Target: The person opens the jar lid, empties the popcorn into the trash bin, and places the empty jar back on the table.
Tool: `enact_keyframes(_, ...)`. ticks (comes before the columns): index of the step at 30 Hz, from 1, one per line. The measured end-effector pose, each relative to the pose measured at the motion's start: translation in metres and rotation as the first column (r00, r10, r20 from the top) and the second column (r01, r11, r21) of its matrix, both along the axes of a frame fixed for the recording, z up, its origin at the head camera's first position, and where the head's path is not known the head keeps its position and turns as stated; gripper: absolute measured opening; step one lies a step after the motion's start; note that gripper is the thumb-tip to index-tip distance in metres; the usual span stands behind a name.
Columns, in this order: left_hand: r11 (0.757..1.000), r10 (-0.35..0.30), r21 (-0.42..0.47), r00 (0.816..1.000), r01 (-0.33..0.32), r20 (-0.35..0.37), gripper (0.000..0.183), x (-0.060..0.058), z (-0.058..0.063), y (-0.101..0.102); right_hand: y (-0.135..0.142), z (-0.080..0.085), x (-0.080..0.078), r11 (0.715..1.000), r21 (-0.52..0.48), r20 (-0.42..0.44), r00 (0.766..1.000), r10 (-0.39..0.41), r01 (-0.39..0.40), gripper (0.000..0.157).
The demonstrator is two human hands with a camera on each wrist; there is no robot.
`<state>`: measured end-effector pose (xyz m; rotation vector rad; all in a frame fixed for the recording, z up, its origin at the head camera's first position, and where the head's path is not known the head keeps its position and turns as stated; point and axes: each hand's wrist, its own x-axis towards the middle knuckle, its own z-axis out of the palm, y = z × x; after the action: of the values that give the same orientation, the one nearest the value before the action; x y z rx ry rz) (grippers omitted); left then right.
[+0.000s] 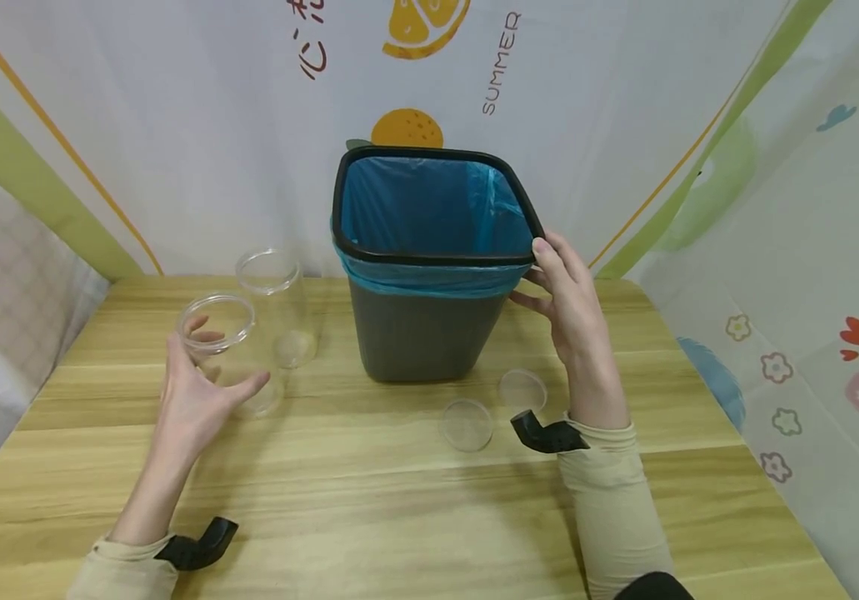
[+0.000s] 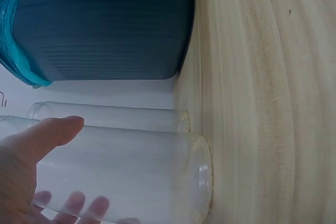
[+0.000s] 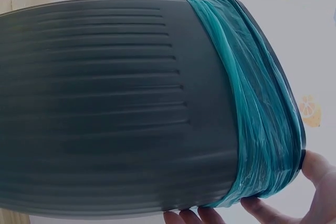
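Note:
Around a clear plastic jar (image 1: 243, 357) at the left, my left hand (image 1: 198, 404) has its thumb on the near side and its fingers on the far side. Those fingertips show through the wall in the left wrist view. The jar stands upright, uncovered. A second clear jar (image 1: 288, 310) stands just behind it. My right hand (image 1: 577, 317) holds the right corner of a dark grey trash can (image 1: 422, 333), thumb on its black rim (image 1: 436, 260) and fingers against the side below. A blue bag (image 1: 399, 196) lines the can and folds over its outside.
Two clear round lids (image 1: 466, 425) lie on the wooden table (image 1: 369, 517) in front of the can, toward the right. Behind the can hangs a white curtain (image 1: 234, 150) with fruit prints. Another patterned cloth (image 1: 796, 275) borders the table at the right.

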<state>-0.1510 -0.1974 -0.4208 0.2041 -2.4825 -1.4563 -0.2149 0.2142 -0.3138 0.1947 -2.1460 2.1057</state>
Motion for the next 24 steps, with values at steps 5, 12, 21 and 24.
enact_keyframes(5,1.0,-0.015,0.013,1.0,0.015,-0.017,0.11,-0.001,-0.001,0.001,0.003,-0.002,0.0,1.0,-0.009,-0.004,1.0,0.003,-0.003,0.05)
enact_keyframes(12,1.0,-0.012,0.016,1.0,0.012,-0.017,0.119,0.006,-0.002,0.001,0.002,-0.006,0.002,1.0,-0.006,-0.007,1.0,0.019,-0.019,0.048)
enact_keyframes(21,0.997,-0.005,0.082,0.99,0.017,-0.139,0.121,0.009,0.016,0.002,0.003,-0.007,0.008,1.0,0.002,-0.039,0.999,-0.005,0.006,0.048)
enact_keyframes(24,0.994,0.004,0.108,0.983,0.016,-0.185,0.117,0.011,0.023,0.0,0.004,-0.009,0.011,1.0,0.006,-0.05,0.999,-0.013,0.014,0.049)
